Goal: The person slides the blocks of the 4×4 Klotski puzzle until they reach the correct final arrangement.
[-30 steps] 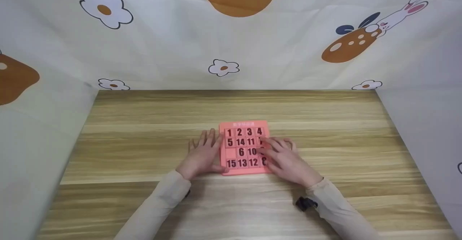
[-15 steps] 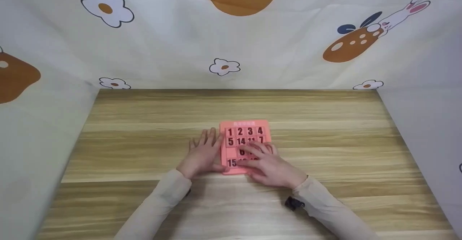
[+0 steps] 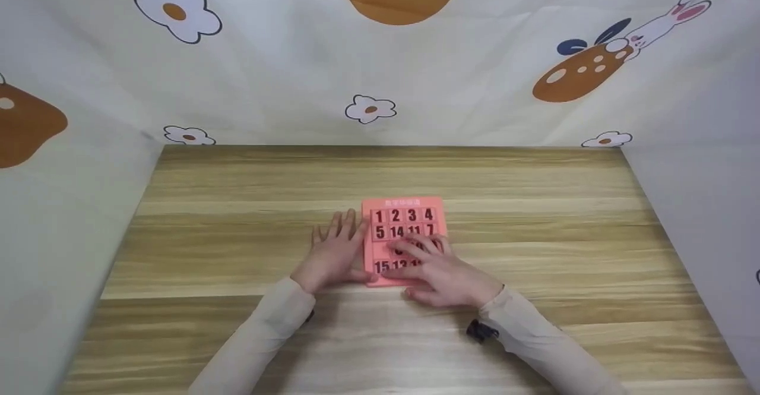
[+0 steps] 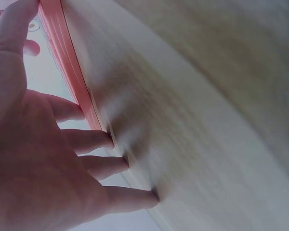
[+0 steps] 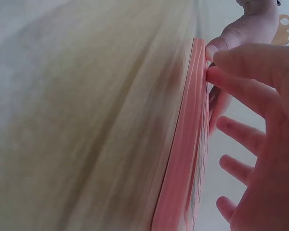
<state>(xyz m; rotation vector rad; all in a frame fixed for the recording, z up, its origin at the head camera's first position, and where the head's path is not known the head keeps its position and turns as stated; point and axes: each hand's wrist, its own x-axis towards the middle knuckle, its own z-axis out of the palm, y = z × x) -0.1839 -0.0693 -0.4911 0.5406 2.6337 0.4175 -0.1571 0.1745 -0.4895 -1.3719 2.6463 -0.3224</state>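
A pink number slide puzzle (image 3: 367, 205) lies flat on the wooden table, its black-numbered tiles in rows. The top row reads 1, 2, 3, 4. The slot at the left of the third row shows bare pink. My left hand (image 3: 332, 257) rests at the puzzle's left side, fingers spread, with the thumb at the lower left corner and the index finger along the edge. Over the lower right tiles reaches my right hand (image 3: 451, 277), its fingertips close on the third and bottom rows and covering several tiles. In the right wrist view its index finger (image 5: 241, 89) touches the puzzle's face.
Wood-grain table (image 3: 237, 187) surrounds the puzzle. A pale cloth (image 3: 267, 86) printed with flowers and carrots hangs behind it and at both sides. A dark wrist device (image 3: 482, 331) sits below the right sleeve (image 3: 522, 329).
My right hand has moved left from the puzzle's right edge across the lower tiles, then slightly further left at the fingertips. My left hand stays in place.
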